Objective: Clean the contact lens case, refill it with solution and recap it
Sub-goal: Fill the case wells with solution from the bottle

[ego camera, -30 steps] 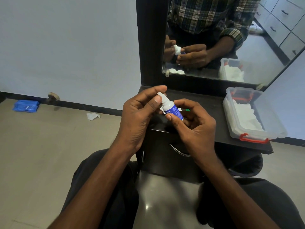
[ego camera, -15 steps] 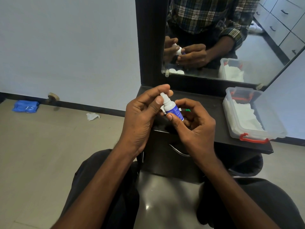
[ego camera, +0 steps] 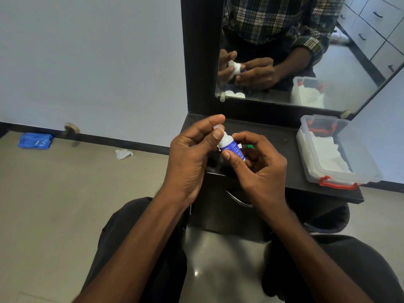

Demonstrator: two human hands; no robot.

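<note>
One bottle (ego camera: 231,147), tilted above the shelf (ego camera: 282,154): right hand (ego camera: 260,169) grips its body, left hand (ego camera: 192,158) pinches its cap (ego camera: 218,128). One tub (ego camera: 336,171) beside; case mostly hidden behind the hands

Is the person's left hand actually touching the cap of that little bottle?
Touching. In the head view, the left hand pinches the white cap of the solution bottle between thumb and forefinger, with no gap visible.

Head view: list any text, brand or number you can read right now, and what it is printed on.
"...SOL": the end of a white brand word on the blue label of the solution bottle; its first letters are hidden by the left hand.
Fine print on that label: too small to read.
White marks on the blue packet on the floor: too blurred to read.
</note>
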